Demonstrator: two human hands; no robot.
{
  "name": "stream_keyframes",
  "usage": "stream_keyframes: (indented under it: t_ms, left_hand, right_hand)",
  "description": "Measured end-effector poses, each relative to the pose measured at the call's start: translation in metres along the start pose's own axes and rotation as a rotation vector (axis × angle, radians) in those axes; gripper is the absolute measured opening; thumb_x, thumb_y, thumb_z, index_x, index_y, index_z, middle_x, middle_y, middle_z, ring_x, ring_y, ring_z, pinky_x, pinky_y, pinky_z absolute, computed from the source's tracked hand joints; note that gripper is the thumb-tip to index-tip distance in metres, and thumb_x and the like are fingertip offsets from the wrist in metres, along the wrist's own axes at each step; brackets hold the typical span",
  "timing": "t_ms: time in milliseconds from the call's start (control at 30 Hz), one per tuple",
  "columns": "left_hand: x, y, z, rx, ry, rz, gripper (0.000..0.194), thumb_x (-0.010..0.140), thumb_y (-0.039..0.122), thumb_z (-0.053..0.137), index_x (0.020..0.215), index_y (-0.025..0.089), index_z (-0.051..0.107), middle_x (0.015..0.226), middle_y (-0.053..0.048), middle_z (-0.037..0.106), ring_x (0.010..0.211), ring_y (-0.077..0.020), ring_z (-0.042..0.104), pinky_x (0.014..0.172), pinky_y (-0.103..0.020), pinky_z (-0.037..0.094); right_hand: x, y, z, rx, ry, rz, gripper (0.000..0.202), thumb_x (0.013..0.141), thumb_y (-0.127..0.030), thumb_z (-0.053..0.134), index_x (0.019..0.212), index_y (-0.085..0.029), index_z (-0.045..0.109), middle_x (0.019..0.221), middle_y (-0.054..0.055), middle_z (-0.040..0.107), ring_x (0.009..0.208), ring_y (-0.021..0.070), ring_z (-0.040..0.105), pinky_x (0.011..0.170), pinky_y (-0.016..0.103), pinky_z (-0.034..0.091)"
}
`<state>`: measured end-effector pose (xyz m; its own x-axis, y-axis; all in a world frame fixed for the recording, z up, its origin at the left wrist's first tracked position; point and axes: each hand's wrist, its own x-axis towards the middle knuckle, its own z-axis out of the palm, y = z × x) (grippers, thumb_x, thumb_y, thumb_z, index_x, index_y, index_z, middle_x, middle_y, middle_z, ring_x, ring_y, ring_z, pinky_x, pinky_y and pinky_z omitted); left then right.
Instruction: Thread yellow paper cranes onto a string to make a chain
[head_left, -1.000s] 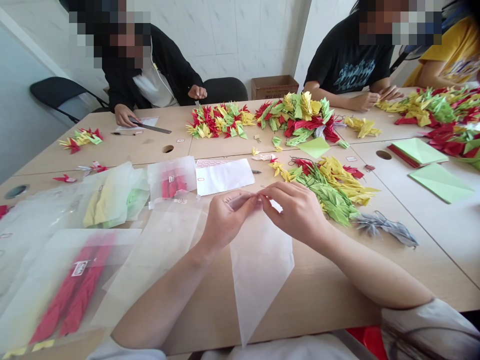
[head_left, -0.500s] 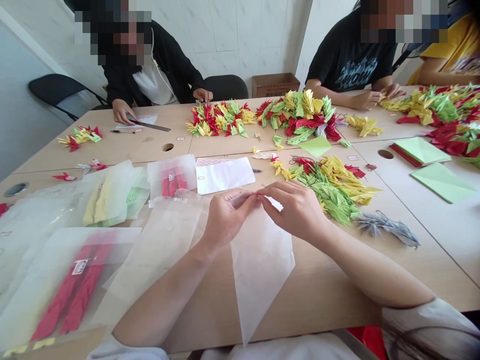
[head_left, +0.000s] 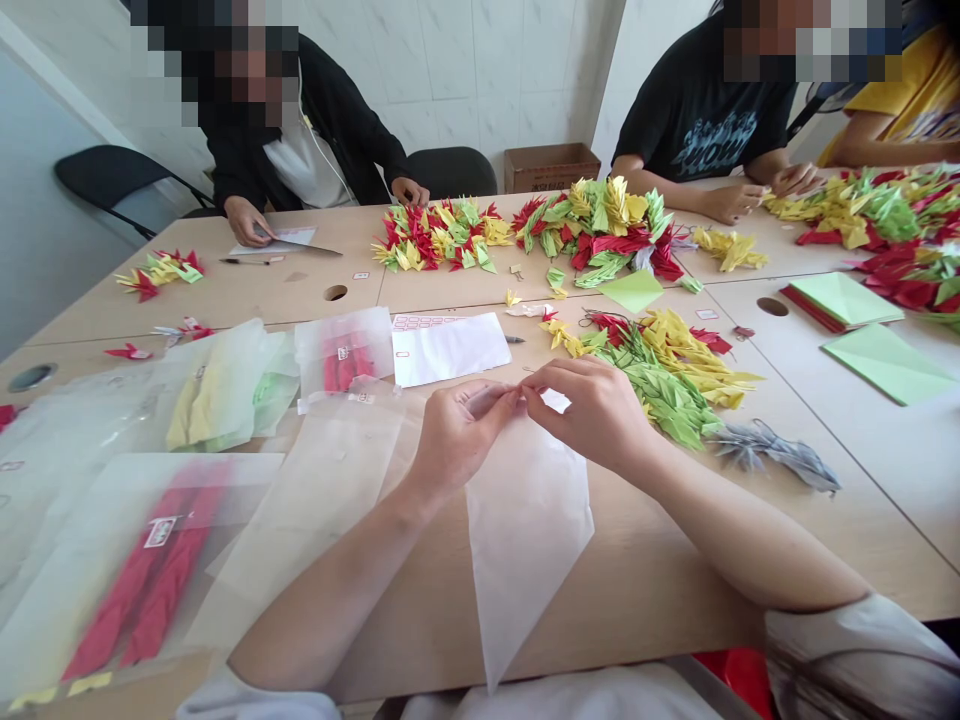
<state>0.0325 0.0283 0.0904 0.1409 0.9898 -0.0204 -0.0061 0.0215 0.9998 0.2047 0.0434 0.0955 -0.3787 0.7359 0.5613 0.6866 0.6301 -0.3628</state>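
Note:
My left hand [head_left: 463, 432] and my right hand [head_left: 592, 412] meet fingertip to fingertip over the table, both closed in a pinch. Between them is the upper edge of a frosted, translucent bag [head_left: 525, 540], which hangs down towards my lap with one corner lowest. The exact spot they pinch is small and mostly covered by the fingers. Left of my left hand lie flat frosted bags [head_left: 330, 490]. Just beyond my right hand is a pile of green, yellow and red folded paper pieces [head_left: 660, 375].
Filled bags with red strips [head_left: 161, 580] and yellow strips [head_left: 196, 395] lie at left. A printed white sheet [head_left: 450, 350] sits ahead, a grey bundle [head_left: 780, 455] at right. Across the table, one person holds a metal ruler [head_left: 307, 247]; others sit behind paper piles [head_left: 600, 225].
My hands and the frosted bag have shifted very slightly right, still pinched together. Across the table, the person's hand on the ruler has moved a little.

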Motion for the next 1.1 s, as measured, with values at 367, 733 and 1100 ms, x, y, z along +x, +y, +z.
stream_keyframes:
  t_ms: [367,733,1100]
  left_hand:
    - [0.0014,-0.0008,-0.0017,-0.008,-0.004,0.002,0.026,0.081,0.036,0.074,0.093,0.013,0.077,0.095,-0.010,0.077,0.097,-0.0266,0.072,0.088,-0.034,0.057]
    - [0.0011,-0.0006,-0.0010,-0.033,-0.010,0.012,0.024,0.082,0.033,0.073,0.093,0.012,0.077,0.094,-0.009,0.078,0.093,-0.0241,0.073,0.088,-0.032,0.058]
    - [0.0038,-0.0011,-0.0007,0.001,0.000,-0.004,0.022,0.082,0.031,0.073,0.090,0.012,0.077,0.092,-0.009,0.078,0.093,-0.0236,0.073,0.084,-0.029,0.057]
  right_hand:
    - [0.0014,0.0049,-0.0009,0.149,-0.081,0.094,0.014,0.087,-0.018,0.060,0.087,-0.020,0.074,0.085,0.001,0.075,0.072,0.0156,0.068,0.067,0.027,0.047]
    - [0.0023,0.0086,-0.0006,0.211,-0.081,0.112,0.010,0.085,-0.017,0.063,0.084,-0.020,0.072,0.083,-0.001,0.074,0.071,0.0139,0.066,0.064,0.025,0.047]
    - [0.0007,0.0064,0.0008,-0.091,-0.041,-0.146,0.020,0.094,-0.020,0.055,0.083,-0.017,0.072,0.080,0.005,0.074,0.069,0.0176,0.066,0.069,0.031,0.045]
